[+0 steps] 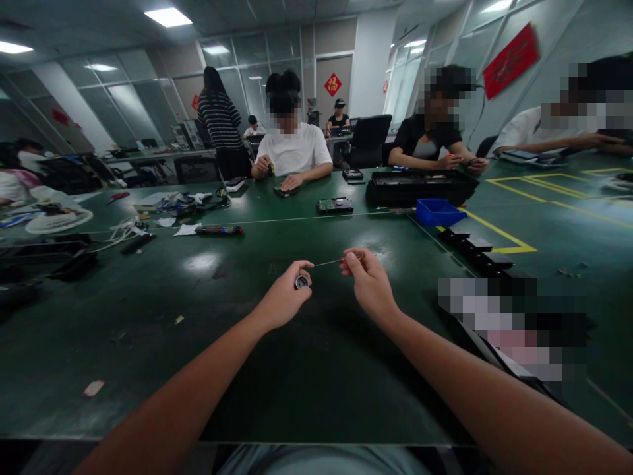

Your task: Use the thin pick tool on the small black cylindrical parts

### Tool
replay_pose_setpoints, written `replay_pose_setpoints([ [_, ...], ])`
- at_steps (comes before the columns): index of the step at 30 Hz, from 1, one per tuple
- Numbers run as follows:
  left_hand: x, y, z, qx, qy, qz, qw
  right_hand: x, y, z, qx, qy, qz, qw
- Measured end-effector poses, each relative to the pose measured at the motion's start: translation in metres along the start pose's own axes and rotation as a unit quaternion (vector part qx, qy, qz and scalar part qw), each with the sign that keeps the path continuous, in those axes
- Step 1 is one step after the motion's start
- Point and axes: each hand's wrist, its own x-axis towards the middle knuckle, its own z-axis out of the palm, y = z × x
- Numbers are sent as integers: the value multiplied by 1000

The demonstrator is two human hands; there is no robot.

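Observation:
Over the middle of the green table, my left hand point(283, 298) is closed around a small round metal part point(301, 282) with a silvery rim and a dark centre. My right hand point(372, 285) pinches a thin screwdriver point(328, 263). Its narrow shaft points left toward my left fingertips, and its reddish handle is mostly hidden by my fingers. The screwdriver tip seems apart from the round part. Beyond my hands lies a hard drive point(335, 205) with its green circuit board showing.
A blue bin point(439, 212) stands at right beside a long black tray point(421, 188). Black blocks point(477, 247) line up nearer. A pen-like tool point(219, 230) and cables point(121, 231) lie left. Across the table, a person in white point(295, 155) handles a dark device point(285, 191).

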Motion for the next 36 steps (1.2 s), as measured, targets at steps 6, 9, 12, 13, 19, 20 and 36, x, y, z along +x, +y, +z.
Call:
replay_pose_setpoints([
  [6,-1,-27,1,145,4,30,989,-2,-9,-3,-128,-22,8,992],
  [9,1,-30,-4,154,7,50,987,-4,-15,-3,-119,-44,3,992],
  [12,3,-29,-8,152,19,62,986,-6,-16,-2,-50,-62,-18,997],
  [13,4,-29,-9,147,26,60,987,-6,-15,-1,-30,-65,-23,997],
  [19,5,-29,-10,145,48,59,987,-7,-9,2,6,-64,-18,998],
  [20,5,-30,-10,145,47,62,986,-7,-9,3,3,-63,-18,998],
  [36,4,-30,-11,124,45,69,989,-4,3,3,7,-68,-20,997],
])
